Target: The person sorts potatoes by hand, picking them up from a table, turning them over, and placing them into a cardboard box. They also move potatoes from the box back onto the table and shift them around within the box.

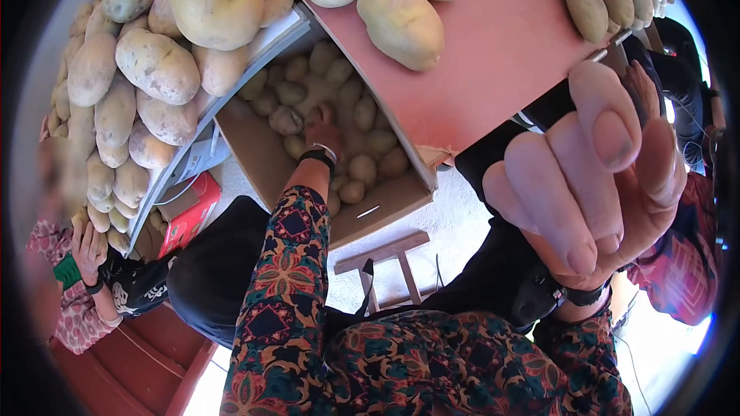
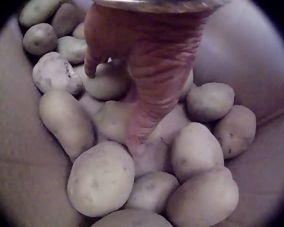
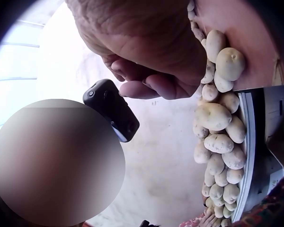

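Observation:
My left hand reaches down into a cardboard box full of pale potatoes under the table. In the left wrist view the left hand has one long finger stretched straight down onto the potatoes, and a shorter digit touches another potato; it grips none of them. My right hand is raised close to the head camera with its fingers curled and nothing in it. In the right wrist view the right hand hovers just above a small black device, apart from it.
A red tabletop carries large potatoes. A big heap of potatoes fills a tray at the left. A wooden stool and a red carton stand on the floor. Other people's hands are at the edges.

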Available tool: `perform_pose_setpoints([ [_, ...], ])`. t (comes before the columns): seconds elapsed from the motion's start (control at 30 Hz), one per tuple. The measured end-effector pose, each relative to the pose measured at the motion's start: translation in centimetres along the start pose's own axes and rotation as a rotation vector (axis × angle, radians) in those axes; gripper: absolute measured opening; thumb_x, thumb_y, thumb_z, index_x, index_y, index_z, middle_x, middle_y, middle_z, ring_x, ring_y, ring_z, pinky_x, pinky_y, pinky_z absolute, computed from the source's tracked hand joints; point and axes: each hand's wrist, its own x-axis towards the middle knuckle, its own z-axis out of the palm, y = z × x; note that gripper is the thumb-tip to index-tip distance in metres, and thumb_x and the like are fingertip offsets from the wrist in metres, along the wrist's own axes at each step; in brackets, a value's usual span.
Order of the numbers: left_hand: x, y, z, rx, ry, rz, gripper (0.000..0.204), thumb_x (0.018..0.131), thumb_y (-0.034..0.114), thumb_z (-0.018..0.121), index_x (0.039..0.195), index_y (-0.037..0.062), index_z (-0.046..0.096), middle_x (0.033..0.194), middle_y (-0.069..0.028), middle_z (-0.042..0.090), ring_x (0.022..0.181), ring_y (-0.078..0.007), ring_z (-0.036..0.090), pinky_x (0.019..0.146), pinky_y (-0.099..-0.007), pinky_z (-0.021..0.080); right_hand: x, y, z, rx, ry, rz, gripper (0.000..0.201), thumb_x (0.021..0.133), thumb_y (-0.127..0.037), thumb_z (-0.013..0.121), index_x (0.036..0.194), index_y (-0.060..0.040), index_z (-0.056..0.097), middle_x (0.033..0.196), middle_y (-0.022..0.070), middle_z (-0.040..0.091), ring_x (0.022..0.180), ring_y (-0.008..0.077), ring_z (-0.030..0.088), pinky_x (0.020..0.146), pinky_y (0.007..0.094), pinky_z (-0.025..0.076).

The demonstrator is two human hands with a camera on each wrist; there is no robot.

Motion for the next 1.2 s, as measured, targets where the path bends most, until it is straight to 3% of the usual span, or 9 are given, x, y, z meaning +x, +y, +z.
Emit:
perform_pose_setpoints([
  [0.27,0.3,-0.3,-0.9,0.011,-0.19,0.0,0.055,0.066,0.039,0.077,0.113,0.0124,0.072,0.138,-0.0134,0.04,0.129,-0.0335,0.041,0.102,-0.0369,0.043,0.3,-0.1,0.4,-0.115,0.078,0.034,0.029,0.105,-0.031,0.039,0.11,-0.0042,0.05,0.051,-0.002,0.044,0.057,0.0126,0.053,0.06,0.0253,0.035],
  [0.5,-3.7,-0.8,-4.1,-0.348,-0.027,-0.075,0.062,0.053,0.041,0.081,0.104,0.0054,0.074,0.133,-0.0217,0.054,0.121,-0.0363,0.046,0.104,-0.0369,0.042,1.3,1.9,1.0,-0.116,0.236,-0.163,0.035,0.103,-0.026,0.039,0.112,0.0015,0.058,0.048,-0.0076,0.034,0.05,0.0084,0.041,0.055,0.0245,0.03],
  [0.57,-5.7,-1.8,-6.9,-0.424,-0.143,0.112,0.07,0.051,0.048,0.081,0.107,0.0054,0.073,0.121,-0.0216,0.062,0.119,-0.0363,0.047,0.106,-0.0381,0.04,1.6,2.1,1.0,-0.063,0.267,-0.156,0.035,0.101,-0.024,0.041,0.107,0.0039,0.062,0.048,-0.005,0.032,0.051,0.0112,0.041,0.056,0.0254,0.032],
  [0.7,-10.7,-3.7,-9.2,-0.587,0.031,0.246,0.078,0.049,0.052,0.082,0.111,0.0051,0.072,0.11,-0.0219,0.066,0.117,-0.0377,0.046,0.102,-0.0381,0.041,2.2,2.6,1.4,-0.07,0.301,-0.109,0.032,0.095,-0.028,0.051,0.095,0.0023,0.062,0.051,-0.0027,0.034,0.053,0.0138,0.041,0.055,0.026,0.033],
  [0.83,-17.6,-5.5,-13.5,-0.644,0.098,0.262,0.079,0.05,0.05,0.084,0.113,0.0041,0.071,0.12,-0.0212,0.059,0.117,-0.0374,0.046,0.101,-0.0357,0.041,2.7,3.4,1.8,-0.168,0.359,-0.073,0.028,0.093,-0.026,0.056,0.094,0.0012,0.062,0.051,-0.0023,0.035,0.053,0.013,0.041,0.057,0.0251,0.035],
  [0.97,-24.2,-7.5,-16.2,-1.118,0.318,0.333,0.077,0.051,0.042,0.088,0.114,0.0025,0.069,0.123,-0.0177,0.048,0.118,-0.032,0.047,0.098,-0.036,0.041,3.1,4.6,2.5,-0.354,0.361,-0.028,0.023,0.091,-0.022,0.06,0.093,0.0007,0.062,0.054,-0.0029,0.039,0.054,0.0121,0.043,0.06,0.0245,0.039],
  [1.07,-27.7,-8.4,-18.0,-1.326,0.459,0.457,0.073,0.056,0.036,0.089,0.117,0.0015,0.067,0.13,-0.0139,0.044,0.124,-0.0273,0.045,0.103,-0.038,0.039,3.3,5.9,3.8,-0.85,0.42,0.04,0.037,0.093,-0.027,0.062,0.12,-0.0024,0.057,0.085,0.0,0.061,0.081,0.0092,0.058,0.068,0.023,0.041],
  [1.1,-28.2,-8.5,-18.5,-1.413,0.51,0.537,0.071,0.057,0.035,0.088,0.117,0.0008,0.067,0.13,-0.0128,0.043,0.125,-0.0266,0.045,0.104,-0.0375,0.038,3.2,6.2,3.8,-0.945,0.346,0.094,0.053,0.094,-0.036,0.062,0.135,-0.0057,0.048,0.109,0.0069,0.062,0.1,0.0116,0.059,0.075,0.0243,0.045],
  [1.2,-29.5,-8.6,-19.8,-1.539,0.604,0.669,0.062,0.062,0.033,0.086,0.111,-0.0001,0.069,0.139,-0.015,0.039,0.129,-0.028,0.042,0.109,-0.0373,0.034,4.0,8.1,3.7,-0.967,0.256,0.067,0.058,0.096,-0.039,0.059,0.141,-0.0066,0.043,0.121,0.0112,0.059,0.11,0.0162,0.057,0.084,0.0287,0.049],
])
